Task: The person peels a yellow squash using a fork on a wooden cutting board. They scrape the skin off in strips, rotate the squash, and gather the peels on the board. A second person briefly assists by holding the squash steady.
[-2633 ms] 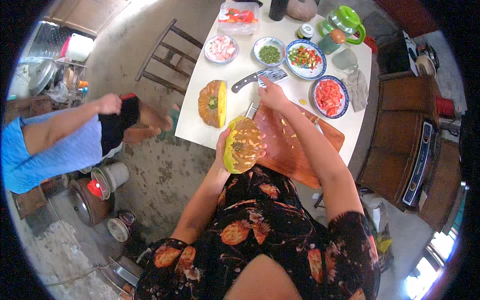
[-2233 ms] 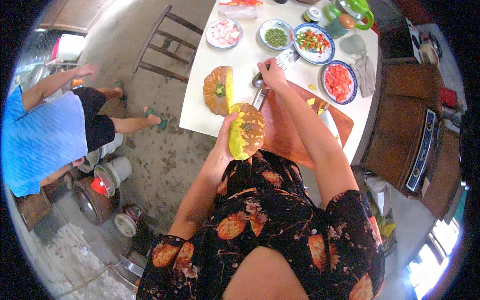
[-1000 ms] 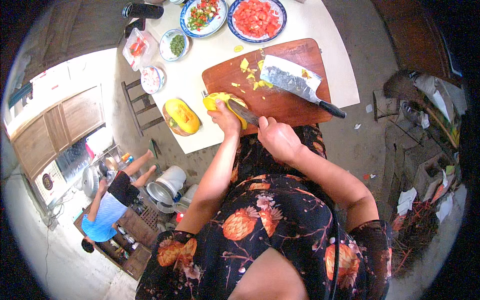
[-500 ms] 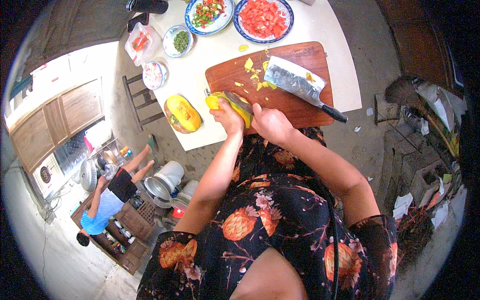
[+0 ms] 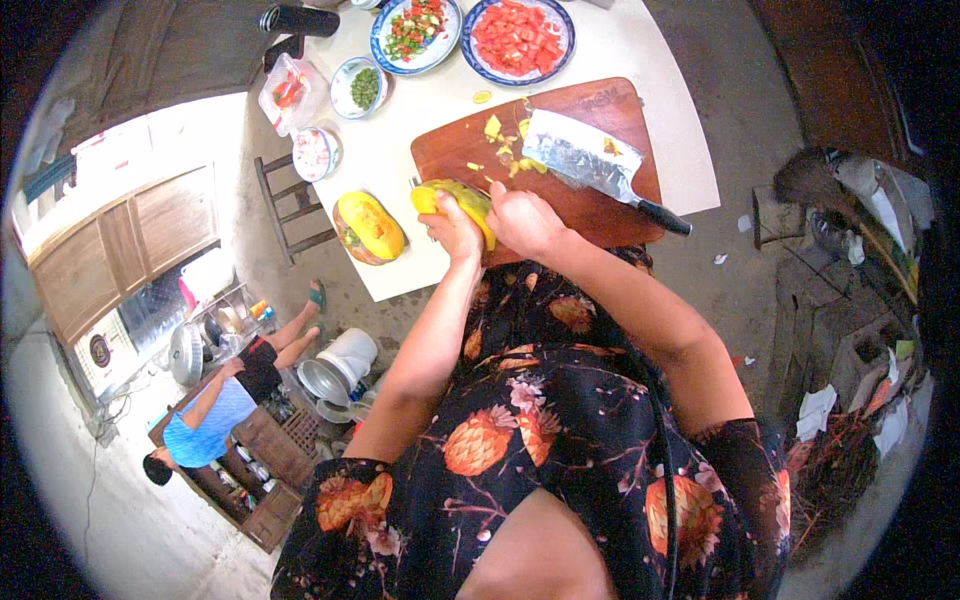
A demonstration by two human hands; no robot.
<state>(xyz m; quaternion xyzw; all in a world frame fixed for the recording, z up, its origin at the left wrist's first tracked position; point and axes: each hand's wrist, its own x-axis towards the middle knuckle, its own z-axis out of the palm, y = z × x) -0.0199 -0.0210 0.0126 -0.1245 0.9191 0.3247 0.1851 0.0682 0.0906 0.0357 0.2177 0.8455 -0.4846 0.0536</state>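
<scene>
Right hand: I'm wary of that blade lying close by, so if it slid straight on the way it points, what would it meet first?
The right hand points up across the cutting board. Apart from the pumpkin piece it grips, the cleaver lying flat seems first in line, though depth is hard to judge.

The person is wearing a black short-sleeved dress [image 5: 540, 440] with orange pineapple and flower prints, filling the lower frame.
</scene>
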